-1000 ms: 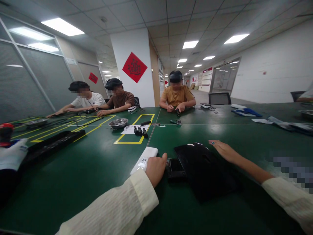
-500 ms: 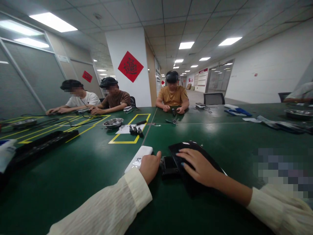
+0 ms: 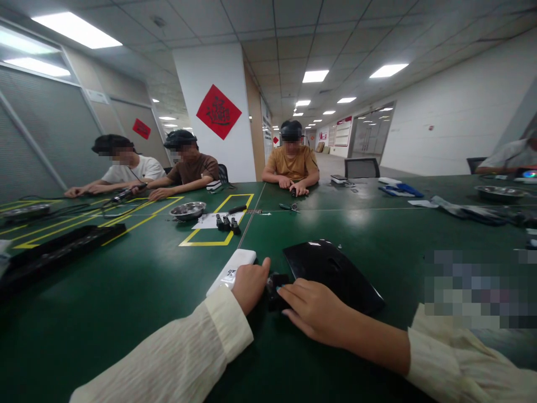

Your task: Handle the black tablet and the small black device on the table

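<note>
- Right hand (image 3: 316,310): fingers on the black box (image 3: 275,301); cannot tell whether its grip is closed.
- Left hand (image 3: 251,284): at the white case (image 3: 232,270), grip unclear.
- Black box: on the green surface (image 3: 159,296), between both hands.

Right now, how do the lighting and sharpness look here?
Head view: pale glare patches on the green tabletop; head view: a highlight edging the glossy black curved panel; head view: the small black boxy device at the right hand's fingers too dark for detail.
</note>
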The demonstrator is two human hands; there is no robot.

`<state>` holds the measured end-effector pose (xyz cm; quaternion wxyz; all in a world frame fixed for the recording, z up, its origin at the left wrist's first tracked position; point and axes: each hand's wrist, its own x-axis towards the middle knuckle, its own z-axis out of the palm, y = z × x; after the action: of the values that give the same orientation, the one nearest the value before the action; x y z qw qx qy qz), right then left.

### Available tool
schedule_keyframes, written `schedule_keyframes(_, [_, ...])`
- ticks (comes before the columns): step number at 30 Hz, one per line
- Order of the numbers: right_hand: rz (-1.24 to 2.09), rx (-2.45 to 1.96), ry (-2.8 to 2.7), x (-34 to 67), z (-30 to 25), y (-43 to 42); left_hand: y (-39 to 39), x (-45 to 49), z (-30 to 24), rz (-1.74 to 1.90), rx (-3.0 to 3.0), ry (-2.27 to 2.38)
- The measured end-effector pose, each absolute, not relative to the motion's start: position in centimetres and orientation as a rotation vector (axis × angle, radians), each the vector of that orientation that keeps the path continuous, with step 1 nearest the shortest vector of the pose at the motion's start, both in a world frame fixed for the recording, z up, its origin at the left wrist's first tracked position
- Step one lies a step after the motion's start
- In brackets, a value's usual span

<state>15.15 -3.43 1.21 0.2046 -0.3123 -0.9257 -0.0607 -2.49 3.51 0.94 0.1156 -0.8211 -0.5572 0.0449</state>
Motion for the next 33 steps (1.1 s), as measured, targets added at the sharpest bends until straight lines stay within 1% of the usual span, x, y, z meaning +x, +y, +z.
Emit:
schedule_keyframes(2, [-0.068, -0.918, -2.469, 15.4, 2.2, -3.6, 3.6, -2.6, 0.8, 0.137, -2.42, -1.621])
schedule_keyframes(8, [0.36, -1.292, -2.092, 18.4, 5.8, -1.2, 3.7, -2.7, 0.7, 0.136, -2.407, -1.634])
schedule_keyframes(10, [0.419, -1.41, -1.976, 20.0, 6.6, 0.0, 3.6, -2.6, 0.9, 0.143, -2.409, -1.643])
schedule_keyframes(12, [0.372, -1.52, -1.868, 21.6, 7.2, 1.1, 3.5, -2.6, 1.0, 0.155, -2.413, -1.639])
schedule_keyframes(15, [0.196, -1.645, -1.786, 23.5, 7.5, 2.4, 3.5, -2.5, 1.1, 0.173, -2.402, -1.638])
schedule_keyframes(21, [-0.029, -1.797, -1.843, 24.4, 7.2, 3.0, 3.6, -2.5, 1.2, 0.184, -2.401, -1.615])
schedule_keyframes(28, [-0.069, -1.902, -2.022, 24.1, 7.5, 2.7, 3.5, -2.4, 1.2, 0.174, -2.398, -1.632])
schedule_keyframes(33, [0.056, -1.965, -2.057, 24.1, 8.3, 2.2, 3.5, -2.4, 1.2, 0.185, -2.402, -1.605])
